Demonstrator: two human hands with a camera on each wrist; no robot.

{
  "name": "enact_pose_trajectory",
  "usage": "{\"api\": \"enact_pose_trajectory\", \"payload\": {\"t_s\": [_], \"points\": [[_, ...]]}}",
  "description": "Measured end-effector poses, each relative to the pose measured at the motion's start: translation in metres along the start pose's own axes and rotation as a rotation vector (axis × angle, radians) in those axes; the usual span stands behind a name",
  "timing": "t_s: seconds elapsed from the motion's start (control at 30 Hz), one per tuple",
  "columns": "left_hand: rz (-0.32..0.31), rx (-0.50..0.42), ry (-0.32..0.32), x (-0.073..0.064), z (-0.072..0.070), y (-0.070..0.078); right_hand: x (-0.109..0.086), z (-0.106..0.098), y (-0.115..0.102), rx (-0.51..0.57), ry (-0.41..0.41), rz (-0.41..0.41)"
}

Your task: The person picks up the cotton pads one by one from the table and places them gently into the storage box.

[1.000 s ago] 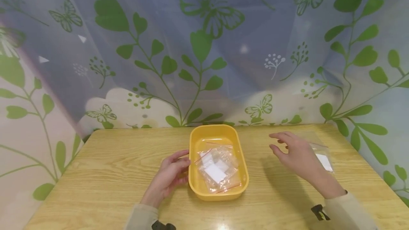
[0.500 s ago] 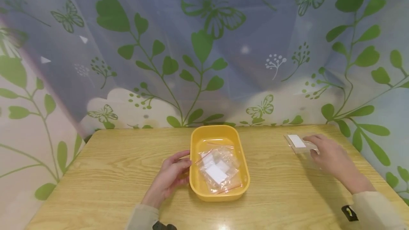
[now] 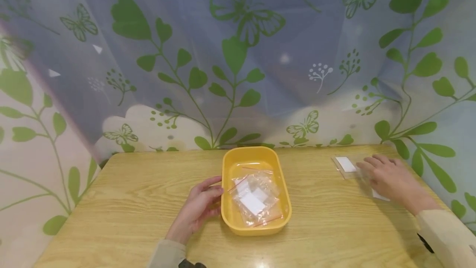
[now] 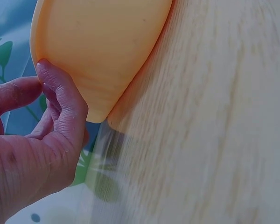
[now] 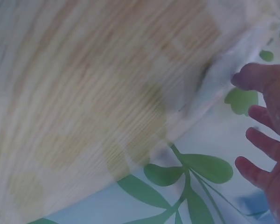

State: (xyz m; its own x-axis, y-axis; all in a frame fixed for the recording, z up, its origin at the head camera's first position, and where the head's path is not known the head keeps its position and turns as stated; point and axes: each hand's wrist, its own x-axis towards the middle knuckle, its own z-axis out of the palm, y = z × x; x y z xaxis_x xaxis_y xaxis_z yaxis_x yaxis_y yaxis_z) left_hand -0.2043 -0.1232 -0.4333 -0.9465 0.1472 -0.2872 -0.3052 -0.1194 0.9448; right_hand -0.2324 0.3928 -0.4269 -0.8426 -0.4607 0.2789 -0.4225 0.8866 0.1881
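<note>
A yellow plastic tray (image 3: 227, 218) sits on the wooden table. Inside it lie several clear zip bags (image 3: 256, 197) with red seal lines and white cards. My left hand (image 3: 198, 208) touches the tray's left side; in the left wrist view its bent fingertips (image 4: 45, 70) rest at the wall and rim. At the table's right, my right hand (image 3: 392, 181) lies palm down over more clear zip bags. One white card (image 3: 346, 164) shows left of its fingers, another (image 3: 381, 195) below the palm. The right wrist view shows blurred clear plastic (image 5: 219, 74) by spread fingers (image 5: 266, 142).
A patterned curtain (image 3: 260, 86) with green leaves and butterflies hangs right behind the table's (image 3: 148, 202) back edge. A bright light reflection lies on the table near its front.
My right hand has moved right, and a bag with a white card now shows left of its fingers. My left hand and the tray stay put.
</note>
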Motion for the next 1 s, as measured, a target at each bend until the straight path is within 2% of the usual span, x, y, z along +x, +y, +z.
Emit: {"api": "enact_pose_trajectory", "payload": {"t_s": [0.13, 0.37, 0.67, 0.9, 1.0], "points": [[-0.001, -0.006, -0.002, 0.0, 0.0, -0.001, 0.004, 0.004, 0.001, -0.041, -0.049, -0.035], [0.006, -0.015, -0.008, 0.0, -0.001, -0.002, 0.017, 0.009, 0.004, 0.058, -0.143, -0.044], [0.005, -0.018, -0.007, -0.001, -0.001, -0.002, 0.027, 0.021, 0.007, 0.052, -0.117, -0.061], [0.005, -0.022, -0.01, -0.001, 0.0, 0.0, 0.029, 0.023, 0.006, 0.026, -0.107, -0.005], [0.012, -0.018, -0.014, -0.002, -0.001, 0.0, 0.029, 0.021, 0.006, 0.026, -0.079, 0.026]]}}
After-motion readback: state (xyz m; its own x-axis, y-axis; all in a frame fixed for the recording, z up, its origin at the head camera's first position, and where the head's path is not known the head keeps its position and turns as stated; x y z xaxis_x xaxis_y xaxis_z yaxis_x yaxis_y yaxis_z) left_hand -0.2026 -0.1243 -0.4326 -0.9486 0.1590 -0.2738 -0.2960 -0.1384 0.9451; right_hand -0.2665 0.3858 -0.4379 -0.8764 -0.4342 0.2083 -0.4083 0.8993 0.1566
